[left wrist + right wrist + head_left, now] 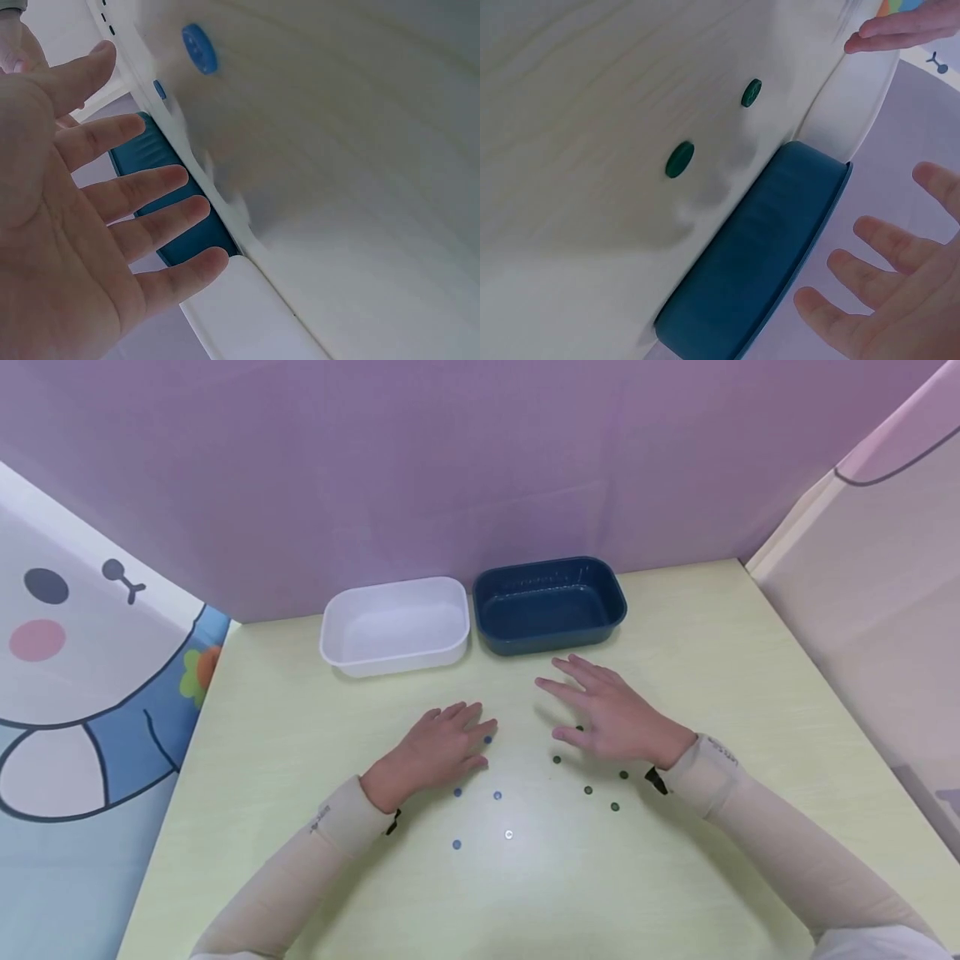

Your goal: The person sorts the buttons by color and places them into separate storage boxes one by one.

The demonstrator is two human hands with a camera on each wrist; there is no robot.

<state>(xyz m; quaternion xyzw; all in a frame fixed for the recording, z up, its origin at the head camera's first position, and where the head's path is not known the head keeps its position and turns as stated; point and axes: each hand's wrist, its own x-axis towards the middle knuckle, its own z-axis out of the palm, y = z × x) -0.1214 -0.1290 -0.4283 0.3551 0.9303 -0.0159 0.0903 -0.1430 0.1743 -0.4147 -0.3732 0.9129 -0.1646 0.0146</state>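
Observation:
My left hand [438, 747] hovers over the table left of centre, fingers spread, holding nothing. Under its fingertips lies a small blue button [487, 740], and several more, such as this blue button [497, 795], are scattered nearer to me. The left wrist view shows holes in one blue button [199, 49]. My right hand [615, 714], fingers also spread and free of any object, is above the table just in front of the dark blue bin. Several green buttons lie around it, among them one green button [588, 790]; another green button [580, 727] is partly covered by this hand.
A white bin [393, 664] and a dark blue bin [551, 642] stand side by side at the table's back edge, against a purple cloth [420, 468]. A pale button [508, 834] lies near the front. Printed cloth [75, 693] hangs at the left.

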